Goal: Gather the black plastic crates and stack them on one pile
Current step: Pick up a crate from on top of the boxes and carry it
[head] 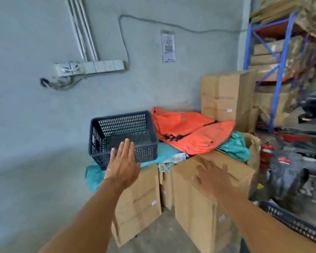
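Nearest the camera, both forearms extend forward. The left hand [123, 161] is held flat with fingers spread and straight, palm facing away; it holds nothing. It overlaps the near wall of the black plastic crate [122, 137] in this view, but contact cannot be confirmed. The right hand [211, 177] is motion-blurred, fingers spread apart, empty, and positioned over the right cardboard box [204, 194], well apart from the crate.

At the lower right edge, part of a second black crate [295, 221] is visible on the floor side of the boxes; its full extent is cut off by the frame.

Beyond the hands, the target crate sits upright and apparently empty on a teal cloth [164, 154] draped over the left cardboard box [140, 198]. Just beside the crate, on its right, lies an orange garment [186, 132]. Further back stand a taller stack of cartons [224, 99] against the grey wall [35, 106], and a blue shelving rack [281, 70] at the far right.

Step in hand: reach toward the crate, before the grasp. No crate is yet lifted.

Next move, as judged: bring each hand to an opposite side wall or rim of the crate, close both, and lift straight up so the cloth beneath is not dragged. The right hand has the longer travel. The second crate at lower right is the likely stacking point, though this cannot be verified.
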